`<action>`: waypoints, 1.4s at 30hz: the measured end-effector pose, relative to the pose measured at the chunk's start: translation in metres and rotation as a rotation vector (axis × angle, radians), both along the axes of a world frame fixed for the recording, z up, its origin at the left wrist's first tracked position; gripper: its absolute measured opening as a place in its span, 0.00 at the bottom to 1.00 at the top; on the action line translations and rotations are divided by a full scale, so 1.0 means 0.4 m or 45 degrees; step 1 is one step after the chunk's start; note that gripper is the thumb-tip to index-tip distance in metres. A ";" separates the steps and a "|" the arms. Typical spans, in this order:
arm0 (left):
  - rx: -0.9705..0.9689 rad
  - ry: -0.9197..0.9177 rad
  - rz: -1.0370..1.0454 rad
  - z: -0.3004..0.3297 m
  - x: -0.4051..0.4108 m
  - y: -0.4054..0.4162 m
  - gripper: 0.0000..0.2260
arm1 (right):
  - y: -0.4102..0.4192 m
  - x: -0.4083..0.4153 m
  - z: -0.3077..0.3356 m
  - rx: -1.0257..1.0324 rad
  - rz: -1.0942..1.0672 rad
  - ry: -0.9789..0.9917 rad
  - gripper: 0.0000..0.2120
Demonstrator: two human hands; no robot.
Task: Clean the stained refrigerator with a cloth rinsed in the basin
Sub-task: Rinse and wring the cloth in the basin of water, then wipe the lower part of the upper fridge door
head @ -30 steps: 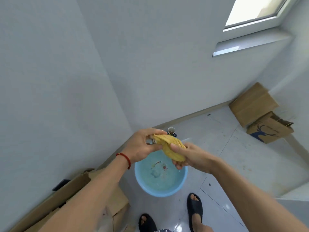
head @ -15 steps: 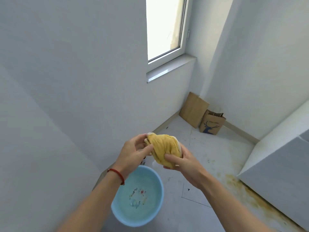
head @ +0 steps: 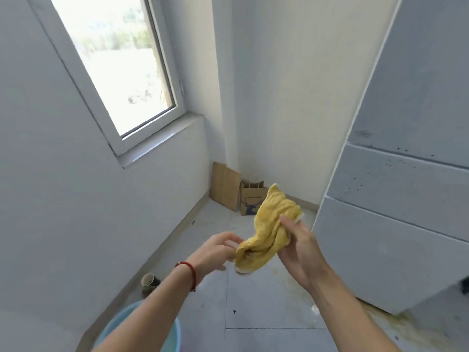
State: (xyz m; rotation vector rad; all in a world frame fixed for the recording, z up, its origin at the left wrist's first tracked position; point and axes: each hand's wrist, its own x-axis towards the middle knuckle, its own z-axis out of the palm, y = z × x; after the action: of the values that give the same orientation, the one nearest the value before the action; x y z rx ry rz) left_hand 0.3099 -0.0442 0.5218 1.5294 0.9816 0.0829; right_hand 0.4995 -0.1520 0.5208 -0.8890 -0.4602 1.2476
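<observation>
The yellow cloth is bunched up and held in the right hand, thumb clamped over its top edge. The left hand is loosely spread at the cloth's lower end, fingertips right by it, though whether it's actually being touched can't be told. The cloth is up in the air between the basin, whose blue rim pokes out at the bottom edge of the floor view, and the refrigerator along the right side.

Looks like the step in hand is getting the cloth ready for wiping. It'd be best shaken out and refolded into a flat pad, so a clean face gets pressed on the panel rather than a lump. The dark specks on the middle fridge panel should probably be tackled top down, so drips don't land on cleaned parts.

Count, for what it's worth: one cloth, one basin, one refrigerator with three front panels visible, one paper cup on the floor by the left wall, one paper bag and one cardboard sheet in the far corner, one window.
</observation>
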 end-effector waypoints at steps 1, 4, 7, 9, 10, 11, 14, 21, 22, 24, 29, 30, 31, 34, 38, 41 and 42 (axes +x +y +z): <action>-0.016 -0.145 -0.030 0.017 0.068 -0.017 0.22 | -0.015 0.040 0.005 -0.014 0.008 -0.058 0.20; -0.156 -0.463 -0.056 0.052 0.221 -0.067 0.18 | -0.047 0.139 0.025 -0.061 -0.001 -0.368 0.24; 0.038 -0.486 0.071 0.042 0.326 -0.078 0.14 | -0.082 0.230 0.059 -0.212 -0.217 -0.806 0.25; 0.072 -0.560 0.183 0.037 0.370 -0.063 0.10 | -0.094 0.275 0.050 -0.362 -0.421 -0.848 0.20; 0.092 -0.554 0.194 0.034 0.405 -0.056 0.08 | -0.104 0.303 0.033 -0.451 -0.526 -0.799 0.17; 0.105 -0.505 0.219 0.030 0.423 -0.047 0.07 | -0.105 0.315 0.013 -0.542 -0.566 -0.742 0.16; 0.188 -0.402 0.169 -0.016 0.490 -0.016 0.09 | -0.121 0.354 -0.021 -0.687 -0.677 -0.529 0.18; 0.236 -0.237 -0.064 -0.065 0.611 0.043 0.24 | -0.121 0.379 -0.049 -0.862 -0.837 -0.591 0.17; 0.203 -0.237 -0.099 -0.066 0.621 0.061 0.28 | -0.119 0.376 -0.049 -0.786 -0.884 -0.529 0.16; 0.101 -0.284 -0.176 -0.060 0.634 0.083 0.34 | -0.120 0.375 -0.038 -0.707 -0.860 -0.538 0.18; 0.003 -0.400 -0.282 -0.006 0.663 0.101 0.12 | -0.129 0.387 -0.003 -0.588 -0.774 -0.616 0.27; 0.044 -0.385 -0.272 -0.003 0.667 0.105 0.13 | -0.128 0.388 0.001 -0.646 -0.737 -0.677 0.25; 0.100 -0.356 -0.268 -0.002 0.670 0.108 0.15 | -0.125 0.386 0.003 -0.698 -0.705 -0.746 0.21; 0.175 -0.307 -0.251 0.002 0.674 0.135 0.21 | -0.110 0.385 0.014 -0.699 -0.752 -0.763 0.11; -0.028 -0.436 -0.541 0.011 0.668 0.201 0.24 | -0.098 0.388 0.032 -0.853 -0.621 -0.985 0.19; 0.363 -0.345 -0.903 0.016 0.689 0.233 0.25 | -0.083 0.400 0.036 -1.109 -0.703 -1.405 0.14; 0.572 -0.320 -0.932 0.020 0.703 0.235 0.24 | -0.077 0.407 0.039 -1.143 -0.735 -1.490 0.10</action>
State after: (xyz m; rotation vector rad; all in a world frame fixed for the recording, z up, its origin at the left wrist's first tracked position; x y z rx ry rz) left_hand 0.5912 0.0500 0.5297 2.1479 0.1630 -0.0287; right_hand 0.6625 -0.1830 0.5365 -2.3364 -0.4690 0.2212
